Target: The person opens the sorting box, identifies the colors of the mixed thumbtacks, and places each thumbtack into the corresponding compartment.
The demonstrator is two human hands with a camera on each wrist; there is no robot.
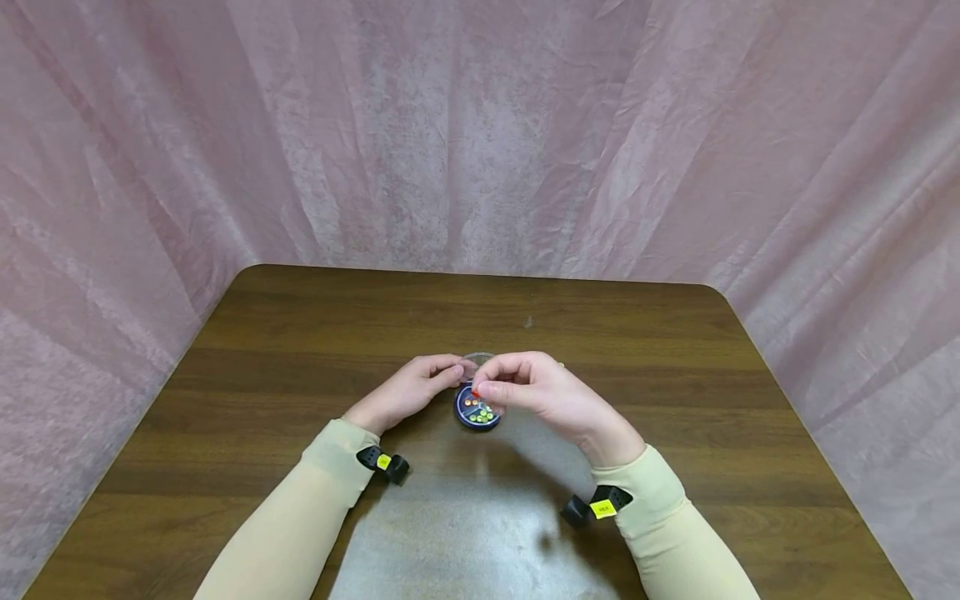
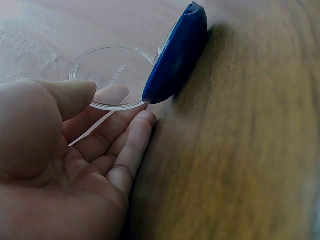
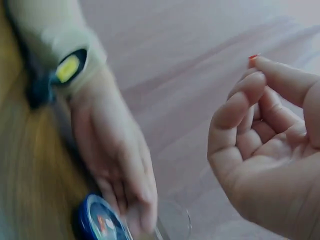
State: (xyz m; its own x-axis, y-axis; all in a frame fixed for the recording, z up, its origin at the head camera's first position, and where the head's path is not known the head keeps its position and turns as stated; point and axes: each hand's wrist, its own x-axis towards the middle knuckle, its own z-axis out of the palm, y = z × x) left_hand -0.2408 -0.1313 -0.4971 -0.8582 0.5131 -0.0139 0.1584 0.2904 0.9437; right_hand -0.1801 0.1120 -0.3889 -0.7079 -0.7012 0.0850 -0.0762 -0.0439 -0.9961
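Observation:
A small round blue case (image 1: pixel 467 423) lies on the table, its transparent hinged lid (image 1: pixel 477 356) raised at the far side. Inside it are several tiny yellow-green and orange-red pieces (image 1: pixel 482 416) in separate sections. My left hand (image 1: pixel 405 390) pinches the rim of the lid (image 2: pixel 111 62) between thumb and fingers, left of the blue case (image 2: pixel 181 55). Above the case, my right hand (image 1: pixel 551 396) pinches one tiny red piece (image 3: pixel 253 61) between thumb and index finger. The right hand hides part of the case in the head view. The red piece's exact shape is too small to tell.
The brown wooden table (image 1: pixel 300 333) has rounded far corners. Pink curtains (image 1: pixel 480 150) hang behind it and at both sides. Black wrist straps with yellow labels sit on both sleeves. A bright reflection lies on the near tabletop (image 1: pixel 450 533).

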